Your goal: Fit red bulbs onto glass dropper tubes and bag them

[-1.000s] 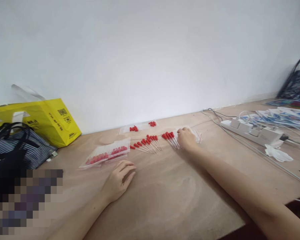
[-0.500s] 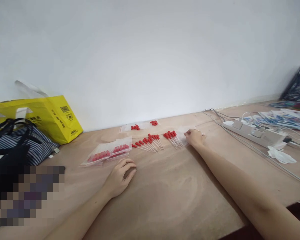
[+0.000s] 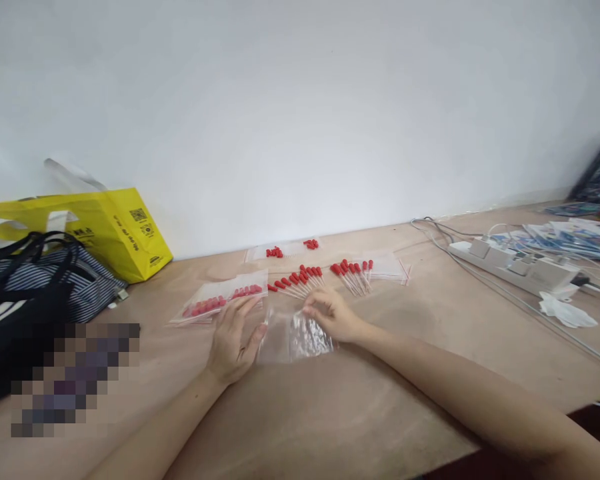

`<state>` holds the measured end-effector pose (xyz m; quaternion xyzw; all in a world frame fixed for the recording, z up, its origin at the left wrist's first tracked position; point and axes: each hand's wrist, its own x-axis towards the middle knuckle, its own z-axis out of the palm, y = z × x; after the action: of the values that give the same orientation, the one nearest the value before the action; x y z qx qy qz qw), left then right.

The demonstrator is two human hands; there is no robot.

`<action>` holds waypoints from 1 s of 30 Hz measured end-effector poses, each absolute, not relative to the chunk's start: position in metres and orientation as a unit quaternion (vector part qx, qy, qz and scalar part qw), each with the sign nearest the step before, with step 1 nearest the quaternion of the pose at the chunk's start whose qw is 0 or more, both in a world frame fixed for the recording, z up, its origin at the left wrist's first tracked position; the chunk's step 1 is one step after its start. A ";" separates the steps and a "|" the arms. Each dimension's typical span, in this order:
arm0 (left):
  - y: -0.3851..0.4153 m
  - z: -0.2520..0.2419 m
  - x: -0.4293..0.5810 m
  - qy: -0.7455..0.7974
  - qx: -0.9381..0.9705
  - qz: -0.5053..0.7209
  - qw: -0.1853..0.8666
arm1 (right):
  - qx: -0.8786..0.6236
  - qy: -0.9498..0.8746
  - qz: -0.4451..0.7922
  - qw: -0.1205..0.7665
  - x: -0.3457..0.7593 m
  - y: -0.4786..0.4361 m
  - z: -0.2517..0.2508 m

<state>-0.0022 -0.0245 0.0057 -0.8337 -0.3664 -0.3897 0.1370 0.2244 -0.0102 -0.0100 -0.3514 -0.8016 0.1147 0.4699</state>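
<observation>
A clear plastic bag [image 3: 310,339] lies on the table between my hands. My right hand [image 3: 333,315] pinches its upper edge. Fingers apart, my left hand [image 3: 236,340] rests at the bag's left edge, holding nothing. Its fingertips are near filled clear bags [image 3: 205,306] with red-tipped items inside. Behind my right hand lie loose red-headed sticks [image 3: 305,275] in a fan, and a second group of red-headed sticks [image 3: 353,275] to the right, beside a stack of flat clear bags [image 3: 387,265].
Small red pieces [image 3: 275,253] lie on clear bags by the wall. A yellow bag [image 3: 125,233] and a striped bag [image 3: 87,287] stand at the left. At the right are a power strip [image 3: 515,267] with cables, a crumpled tissue [image 3: 567,310] and printed packets [image 3: 580,237].
My right hand has moved left and nearer from the clear bag stack, bringing a bag in front of the sticks. My left hand has shifted slightly to meet the bag's edge.
</observation>
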 end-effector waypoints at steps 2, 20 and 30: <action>-0.030 0.006 0.001 -0.335 -0.861 -0.363 0.118 | -0.356 -0.835 0.120 0.403 0.211 -0.019 -0.015; -0.038 0.003 0.011 -0.362 -0.918 -0.079 -0.143 | -0.341 -0.861 0.208 0.316 0.263 -0.032 -0.022; -0.031 0.000 0.009 -0.343 -0.922 -0.089 -0.154 | -0.184 -0.899 0.246 0.313 0.260 -0.034 -0.019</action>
<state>0.0094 -0.0310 -0.0004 -0.9222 -0.3434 -0.0891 -0.1537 0.2600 -0.0336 -0.0191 -0.1839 -0.8988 0.2455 0.3131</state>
